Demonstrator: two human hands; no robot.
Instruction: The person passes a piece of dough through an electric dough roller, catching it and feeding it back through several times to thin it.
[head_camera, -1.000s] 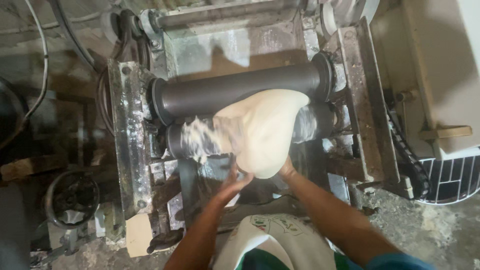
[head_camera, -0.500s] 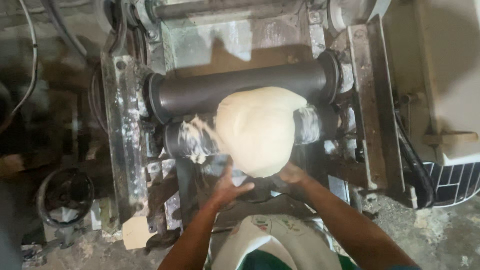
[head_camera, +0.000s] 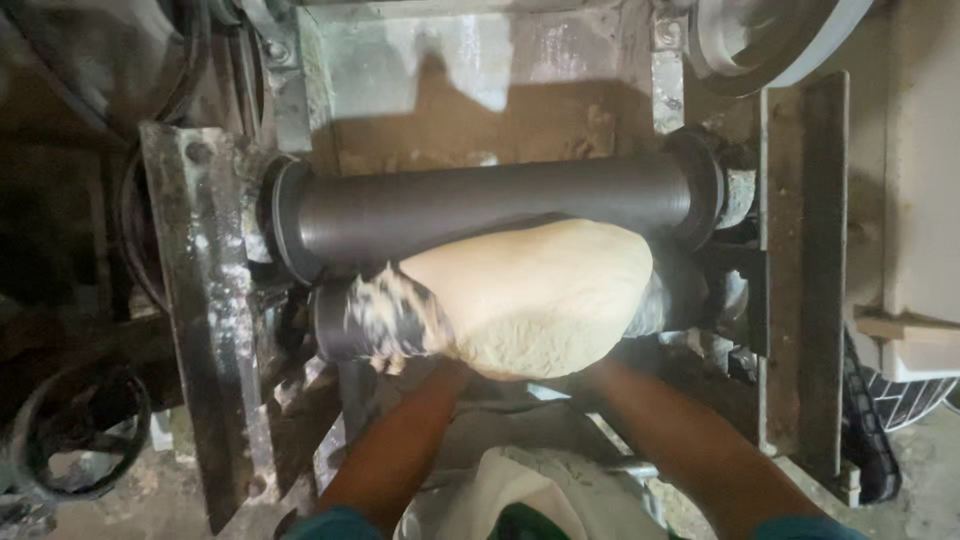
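hands under dough (fingers hidden), touching rollers

Two bare forearms – short teal sleeves at the frame's bottom edge – hands hidden from view.

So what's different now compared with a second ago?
The dough lump has spread wider across the lower roller and sits lower against the upper roller. Both hands have slid up underneath it: the left hand and right hand are now mostly hidden by the dough, where earlier their fingers showed. The rollers and the metal frame are as before.
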